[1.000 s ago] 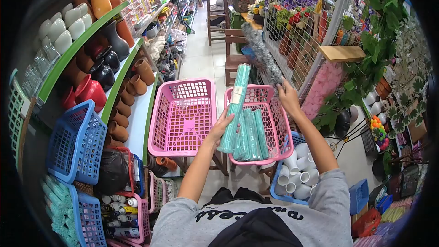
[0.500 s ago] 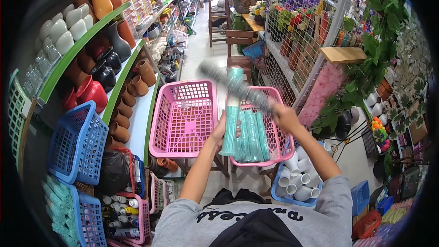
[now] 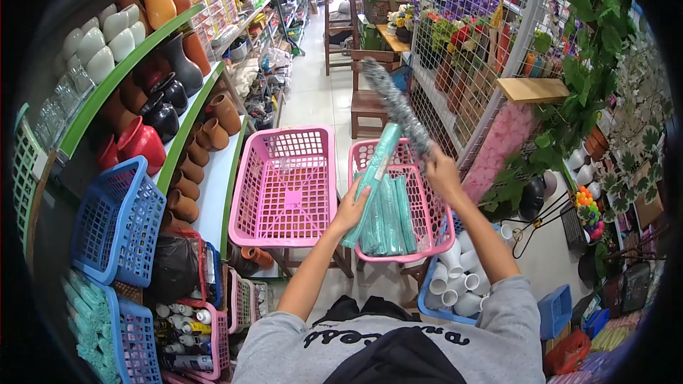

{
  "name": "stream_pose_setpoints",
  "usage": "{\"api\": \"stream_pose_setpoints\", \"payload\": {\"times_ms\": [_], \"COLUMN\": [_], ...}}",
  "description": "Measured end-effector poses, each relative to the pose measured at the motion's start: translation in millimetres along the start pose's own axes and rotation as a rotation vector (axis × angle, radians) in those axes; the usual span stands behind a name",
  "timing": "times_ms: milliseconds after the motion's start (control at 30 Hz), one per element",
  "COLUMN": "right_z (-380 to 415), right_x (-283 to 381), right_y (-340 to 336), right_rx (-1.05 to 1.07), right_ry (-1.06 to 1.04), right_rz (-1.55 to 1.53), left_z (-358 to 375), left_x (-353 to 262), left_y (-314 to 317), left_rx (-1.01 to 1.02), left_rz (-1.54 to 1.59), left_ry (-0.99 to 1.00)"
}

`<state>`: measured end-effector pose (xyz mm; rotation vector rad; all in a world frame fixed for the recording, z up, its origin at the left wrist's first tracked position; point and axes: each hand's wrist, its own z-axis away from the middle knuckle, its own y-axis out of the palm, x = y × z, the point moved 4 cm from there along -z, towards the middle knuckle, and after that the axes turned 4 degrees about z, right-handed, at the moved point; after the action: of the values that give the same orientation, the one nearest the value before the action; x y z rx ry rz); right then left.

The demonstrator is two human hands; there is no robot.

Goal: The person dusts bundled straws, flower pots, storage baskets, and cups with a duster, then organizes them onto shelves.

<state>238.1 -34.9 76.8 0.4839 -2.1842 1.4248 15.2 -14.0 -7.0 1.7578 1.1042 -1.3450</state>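
Note:
My left hand [image 3: 351, 208] is closed round a long teal plastic-wrapped bundle [image 3: 385, 151] with a pale label, tilted over the left side of the right pink basket [image 3: 442, 247]. More teal wrapped bundles [image 3: 390, 224] lie side by side in that basket. My right hand [image 3: 442, 172] grips the lower end of a grey fluffy duster [image 3: 398, 103]. Its fluffy head points up and away to the left, and its upper length passes close beside the top of the teal bundle. Fingers hide the duster's handle.
A second pink basket [image 3: 237, 231] stands to the left. Below right, a blue basket [image 3: 455, 317] holds white vases [image 3: 450, 259]. Shelves with pots and vases [image 3: 171, 91] line the left side, near stacked blue baskets [image 3: 107, 270]. A wire rack [image 3: 455, 64] and wooden chair [image 3: 368, 103] stand ahead.
The duster has swung from lying across the teal bundle to a steeper slant, up and to the right. The teal bundle's top has tipped right, and my left hand has turned with it.

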Motion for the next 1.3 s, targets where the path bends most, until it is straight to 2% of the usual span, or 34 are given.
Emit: {"api": "stream_pose_setpoints", "payload": {"times_ms": [33, 67, 100, 200, 267, 367, 400, 433, 467, 533, 567, 600, 633, 700, 767, 900, 967, 1033, 1100, 1133, 1267, 1300], "right_z": [8.6, 24.0, 33.4, 23.4, 11.6, 21.6, 33.4, 44.8, 42.4, 39.7, 30.9, 26.0, 24.5, 25.8, 30.1, 41.7, 51.0, 60.9, 71.5, 76.0, 77.7, 77.3], "right_x": [5.4, 20.7, 26.0, 15.3, 1.9, -4.5, 2.7, 9.1, 2.3, -14.8, -26.5, -38.9, -42.8, -61.8, -75.4, -88.9, -98.1, -111.2, -110.9, -115.1, -102.4, -94.9], "right_y": [7.5, 13.3, 24.9, 29.3, 21.8, 37.7, 42.6, 49.9, 54.6, 60.2, 63.2, 67.9, 71.3, 88.8, 115.7, 164.7, 183.3, 204.3, 217.8, 225.7, 217.6, 210.1], "right_rx": [-0.050, -0.191, -0.052, 0.039, -0.025, 0.003, 0.067, -0.078, -0.066, -0.043, 0.020, 0.080, 0.079, 0.186, 0.143, 0.171, 0.157, 0.207, 0.200, 0.282, 0.289, 0.325], "right_ry": [-0.067, -0.361, -0.425, -0.320, 0.042, 0.046, -0.066, -0.333, -0.319, -0.300, -0.108, 0.084, 0.086, 0.225, 0.169, 0.197, 0.275, 0.259, 0.183, 0.214, 0.222, 0.236], "right_rz": [-0.099, -0.032, 0.061, 0.175, -0.146, -0.135, -0.031, -0.019, 0.016, 0.048, 0.054, 0.059, 0.053, 0.009, -0.008, -0.079, -0.048, -0.045, -0.018, -0.046, -0.012, 0.102], "left_z": [-4.4, -6.5, -8.3, 3.4, 6.6, 9.8, 10.0, 11.0, 12.3, 20.8, 22.7, 23.3, 21.8, 19.3, 20.1, 13.5, 10.7, 9.5, 9.0, 9.6, 9.0, 8.8], "left_x": [-0.8, -2.8, -4.9, 15.2, 24.1, 20.9, 13.4, 7.4, 5.7, 11.7, 22.4, 34.0, 44.6, 35.9, 43.1, 56.4, 58.6, 57.8, 60.6, 62.8, 68.2, 69.6], "left_y": [0.3, 0.0, -0.9, -2.8, -5.6, -4.6, -3.2, -2.9, -5.5, -8.4, -9.7, -13.1, -17.7, -15.6, -11.6, -5.6, -3.2, 2.0, 3.6, 3.6, 1.7, 1.3], "left_rx": [0.001, -0.014, -0.028, -0.037, -0.047, -0.061, -0.048, -0.035, -0.038, -0.072, -0.075, -0.095, -0.111, -0.102, -0.115, -0.187, -0.145, -0.157, -0.178, -0.179, -0.198, -0.180], "left_rz": [0.002, 0.006, 0.007, 0.073, 0.068, 0.149, 0.189, 0.228, 0.228, 0.353, 0.352, 0.339, 0.323, 0.378, 0.493, 0.495, 0.534, 0.704, 0.749, 0.758, 0.763, 0.755], "left_ry": [0.003, 0.021, 0.039, -0.045, -0.062, -0.173, -0.218, -0.263, -0.266, -0.437, -0.442, -0.362, -0.280, -0.338, -0.565, -0.598, -0.592, -0.613, -0.598, -0.597, -0.593, -0.587]}}
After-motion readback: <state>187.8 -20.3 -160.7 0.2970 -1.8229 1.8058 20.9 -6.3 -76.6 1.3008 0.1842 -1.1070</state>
